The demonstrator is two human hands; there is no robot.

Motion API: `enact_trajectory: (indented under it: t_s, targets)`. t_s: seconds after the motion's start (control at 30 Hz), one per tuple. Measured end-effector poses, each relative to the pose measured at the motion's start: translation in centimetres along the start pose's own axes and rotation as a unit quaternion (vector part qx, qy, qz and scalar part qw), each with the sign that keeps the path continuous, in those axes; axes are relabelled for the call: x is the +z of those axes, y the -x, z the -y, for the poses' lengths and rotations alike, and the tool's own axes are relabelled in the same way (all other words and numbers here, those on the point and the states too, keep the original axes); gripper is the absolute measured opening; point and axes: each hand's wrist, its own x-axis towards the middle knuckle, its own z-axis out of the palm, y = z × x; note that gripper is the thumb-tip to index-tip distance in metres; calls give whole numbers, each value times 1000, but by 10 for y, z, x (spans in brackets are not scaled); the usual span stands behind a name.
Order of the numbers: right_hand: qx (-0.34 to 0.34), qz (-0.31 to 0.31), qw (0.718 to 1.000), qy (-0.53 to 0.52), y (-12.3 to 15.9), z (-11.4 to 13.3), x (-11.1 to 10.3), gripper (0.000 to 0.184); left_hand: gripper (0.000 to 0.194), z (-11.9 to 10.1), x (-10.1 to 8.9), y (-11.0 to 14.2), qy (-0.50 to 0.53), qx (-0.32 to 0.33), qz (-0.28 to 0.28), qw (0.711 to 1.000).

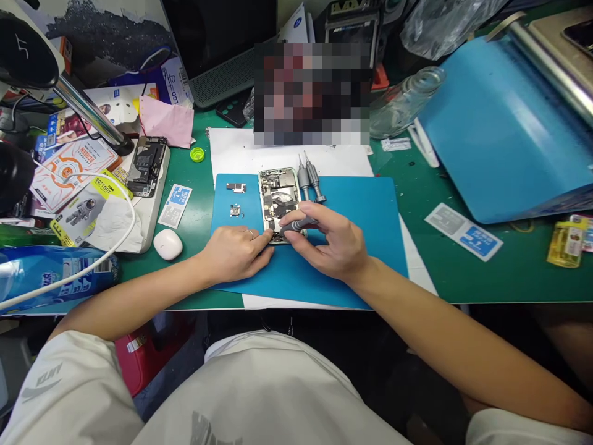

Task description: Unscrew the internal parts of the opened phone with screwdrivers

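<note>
An opened smartphone (280,196) with its inner parts bare lies upright on a blue mat (356,247). My left hand (235,252) is closed against the phone's lower left edge, its index fingertip resting at the corner. Between the thumb and fingers of my right hand (336,241) is a dark grey screwdriver (303,224), slanted over the phone's lower end; its tip is too small to make out. Two more grey screwdrivers (310,179) lie beside the phone's upper right. Left of the phone are a small metal-and-black part (236,187) and another small part (236,211).
A second opened phone (147,165) rests on boxes at left, near a white earbud case (167,245) and a green cap (197,154). Right are a glass jar (403,105), a large blue sheet (500,123) and a yellow lighter (565,245). A blurred-out patch covers the back middle.
</note>
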Motion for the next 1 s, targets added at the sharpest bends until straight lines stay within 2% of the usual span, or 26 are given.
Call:
enact_trajectory:
  t_s: [0.43, 0.6, 0.73, 1.0]
  targets:
    - [22, -3, 1000, -10, 2, -1, 0, 64, 39, -2, 1, 0, -4, -4, -26, 1000]
    - [26, 0, 1000, 0, 2, -1, 0, 63, 40, -2, 0, 0, -1, -10, -3, 1000]
    - [7, -3, 1000, 8, 0, -1, 0, 65, 40, -1, 0, 0, -4, -11, -1, 1000]
    - [-47, -26, 996, 69, -7, 0, -3, 60, 38, -1, 2, 0, -1, -1, -32, 999]
